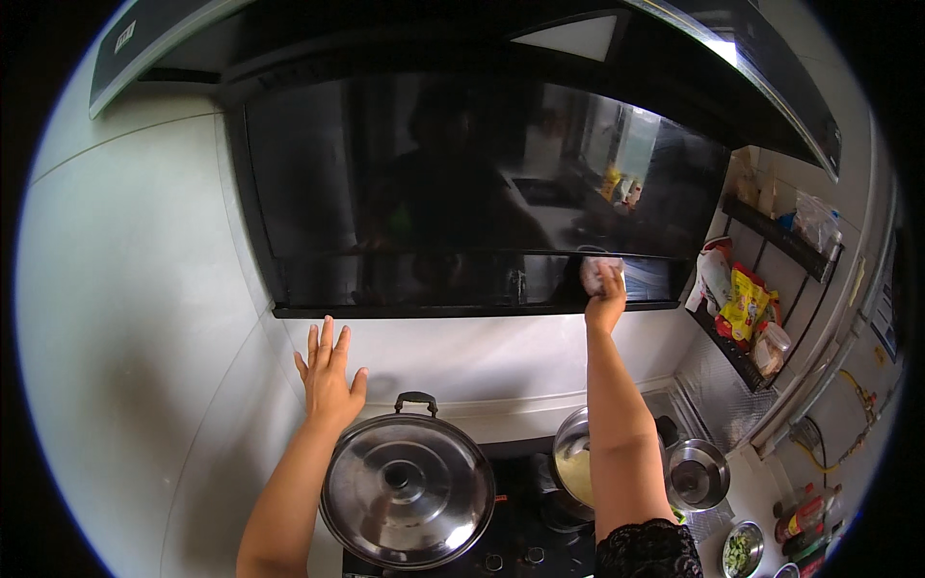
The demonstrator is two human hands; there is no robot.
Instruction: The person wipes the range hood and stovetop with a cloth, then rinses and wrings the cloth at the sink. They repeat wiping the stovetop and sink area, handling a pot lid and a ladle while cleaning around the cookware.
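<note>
Against the lower right stretch of a glossy black range hood panel [453, 183], the person's right hand [605, 306] presses a crumpled pale pinkish-white cloth [595, 274]. Its fingers are bent over the cloth, gripping it flat to the shiny surface, just below the horizontal seam that divides the panel. The right forearm reaches up from the lower edge, with a black lace sleeve [650, 552] near the elbow.

Further left, the person's left hand [330, 380] is open and holds nothing, fingers spread and pointing up, the fingertips near the hood's bottom edge; whether they touch anything, I cannot tell.

Below the left hand, a wide round steel pot lid [407, 496] with a dark central knob sits over the black glass cooktop [515, 561]. A steel pot with a yellowish interior [574, 467] stands partly hidden behind the right forearm, and a round steel bowl [698, 475] is just beyond it. Near the lower right corner, a small metal bowl of chopped green pieces [757, 539] stands near several bottles [807, 513]. On the right wall, a black two-tier rack [779, 237] carries a bright yellow packet [744, 302] and a clear jar [770, 349].
</note>
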